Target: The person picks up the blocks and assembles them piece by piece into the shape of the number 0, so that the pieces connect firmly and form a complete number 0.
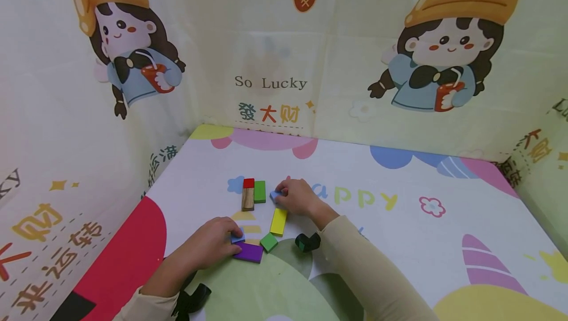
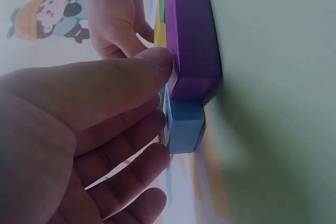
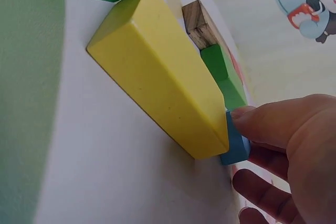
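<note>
My right hand [image 1: 299,197] pinches a small blue block [image 3: 238,142] at the far end of a yellow block [image 1: 278,222]. My left hand [image 1: 214,243] rests its thumb on the edge of a purple block [image 1: 249,253], its fingertips by another small blue block [image 2: 186,126] that touches the purple one. Between the purple and yellow blocks lies a small green block [image 1: 268,242], turned at an angle. Farther back, a longer green block [image 1: 260,192] stands beside a wood-grain block [image 1: 248,199] with a red block [image 1: 249,183] at its far end.
A printed white tabletop cloth [image 1: 390,242] lies under the blocks. Patterned cloth walls [image 1: 337,64] rise at the back and both sides. Black wrist-worn devices show by the left wrist [image 1: 195,299] and right wrist [image 1: 307,242].
</note>
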The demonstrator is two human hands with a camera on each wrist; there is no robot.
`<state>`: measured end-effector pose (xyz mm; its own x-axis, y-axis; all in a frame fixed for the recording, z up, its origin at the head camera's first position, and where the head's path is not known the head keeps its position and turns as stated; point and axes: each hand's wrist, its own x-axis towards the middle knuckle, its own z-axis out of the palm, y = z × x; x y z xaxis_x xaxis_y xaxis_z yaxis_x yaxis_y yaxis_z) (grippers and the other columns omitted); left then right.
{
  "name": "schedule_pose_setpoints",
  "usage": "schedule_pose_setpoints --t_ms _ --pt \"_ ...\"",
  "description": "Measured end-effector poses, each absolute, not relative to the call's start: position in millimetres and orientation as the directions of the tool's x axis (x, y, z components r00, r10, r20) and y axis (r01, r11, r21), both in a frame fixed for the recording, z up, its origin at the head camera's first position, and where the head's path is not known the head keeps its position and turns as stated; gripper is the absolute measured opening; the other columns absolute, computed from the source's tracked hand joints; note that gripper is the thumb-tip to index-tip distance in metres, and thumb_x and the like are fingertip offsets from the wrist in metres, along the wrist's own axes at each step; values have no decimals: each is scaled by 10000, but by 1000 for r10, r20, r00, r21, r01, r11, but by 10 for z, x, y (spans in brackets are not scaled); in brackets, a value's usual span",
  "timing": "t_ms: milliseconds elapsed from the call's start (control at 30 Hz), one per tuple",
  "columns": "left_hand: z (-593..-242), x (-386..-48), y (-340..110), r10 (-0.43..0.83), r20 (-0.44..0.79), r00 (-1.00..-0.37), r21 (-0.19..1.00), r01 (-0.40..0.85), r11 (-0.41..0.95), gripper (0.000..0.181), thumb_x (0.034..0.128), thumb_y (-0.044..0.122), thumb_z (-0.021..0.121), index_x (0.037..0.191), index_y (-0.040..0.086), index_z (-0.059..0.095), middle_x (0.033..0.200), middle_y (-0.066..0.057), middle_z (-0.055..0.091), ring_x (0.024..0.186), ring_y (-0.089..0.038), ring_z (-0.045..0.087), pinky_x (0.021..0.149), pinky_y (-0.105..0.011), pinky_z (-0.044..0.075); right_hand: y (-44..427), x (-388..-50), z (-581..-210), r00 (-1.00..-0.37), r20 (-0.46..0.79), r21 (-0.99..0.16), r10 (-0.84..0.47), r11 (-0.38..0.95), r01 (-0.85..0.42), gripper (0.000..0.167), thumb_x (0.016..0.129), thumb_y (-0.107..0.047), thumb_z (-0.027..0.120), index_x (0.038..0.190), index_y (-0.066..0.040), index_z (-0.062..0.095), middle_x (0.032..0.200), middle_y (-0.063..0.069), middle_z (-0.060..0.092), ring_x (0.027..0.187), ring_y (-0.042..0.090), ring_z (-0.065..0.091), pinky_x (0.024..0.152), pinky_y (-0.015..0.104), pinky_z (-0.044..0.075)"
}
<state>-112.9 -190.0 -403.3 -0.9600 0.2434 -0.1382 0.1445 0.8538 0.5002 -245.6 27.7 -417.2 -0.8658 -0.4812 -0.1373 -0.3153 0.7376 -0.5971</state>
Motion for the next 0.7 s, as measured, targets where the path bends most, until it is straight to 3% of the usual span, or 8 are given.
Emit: schedule_pose_setpoints --t_ms 100,333,433,533,700 --pt "-4027 -1128 -1896 241 -140 -960 496 142 856 199 774 148 869 919 116 736 972 45 656 1016 -232 606 948 -451 500 291 -2453 -4178 -863 -128 -598 -489 732 -326 285 947 -217 691 1202 -88 701 1107 73 671 1001 239 565 998 428 450" --pt "-4033 -1119 -1902 251 -130 -959 499 156 853 195 774 135 866 918 106 737 963 44 655 997 -227 606 935 -448 504 303 -2442 -4190 -851 -100 -577 -515 727 -372 270 943 -213 692 1173 -74 712 1054 59 696 975 234 596 1171 512 226" --pt "-4043 -1119 -1914 265 -117 -957 499 174 849 193 775 130 863 921 97 739 960 42 657 996 -230 607 938 -453 502 310 -2425 -4183 -849 -104 -582 -518 724 -371 271 938 -211 698 1169 -72 714 1057 59 698 967 230 597 1096 462 367" --pt "-4046 -1119 -1923 274 -111 -955 500 184 846 193 776 130 861 923 94 741 962 39 660 1004 -235 609 945 -458 499 316 -2404 -4168 -847 -111 -591 -520 719 -364 272 934 -209 702 1170 -73 714 1070 61 695 957 224 590 931 395 488" --pt "-4040 -1125 -1924 281 -105 -954 508 192 840 199 772 140 867 919 100 739 967 37 661 1008 -241 610 944 -464 497 320 -2376 -4159 -846 -113 -593 -522 719 -364 270 938 -207 699 1171 -71 716 1113 77 701 989 233 604 883 371 518"
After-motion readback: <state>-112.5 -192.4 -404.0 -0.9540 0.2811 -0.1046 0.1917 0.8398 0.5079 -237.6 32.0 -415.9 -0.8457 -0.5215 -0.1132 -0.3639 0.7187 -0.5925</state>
